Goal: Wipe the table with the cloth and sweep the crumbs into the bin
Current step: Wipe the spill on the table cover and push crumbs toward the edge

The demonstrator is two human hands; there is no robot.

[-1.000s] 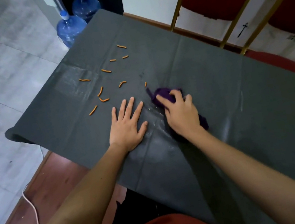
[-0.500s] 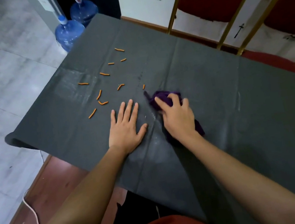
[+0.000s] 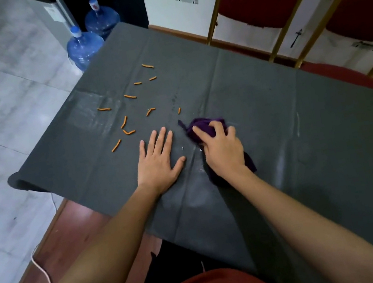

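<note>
A dark grey sheet covers the table [image 3: 273, 107]. Several thin orange crumbs [image 3: 124, 122] lie scattered over its left half, beyond my left hand. My left hand [image 3: 159, 160] rests flat on the sheet with its fingers straight and spread. Just to its right, my right hand [image 3: 222, 150] lies on a bunched purple cloth [image 3: 202, 125], with its fingers curled into the fabric. The cloth sticks out ahead of the fingers and below the wrist. One crumb [image 3: 179, 110] lies a little beyond the cloth's tip. No bin is in view.
Two blue water bottles [image 3: 84, 47] stand on the floor past the table's far left corner. Red chairs with gold frames [image 3: 286, 33] line the far right side. A white cable [image 3: 41, 267] trails on the floor at the near left.
My right hand's fingers have curled tighter into the cloth, which stays at about the same spot. My left hand has stayed flat in place. The view has shifted slightly.
</note>
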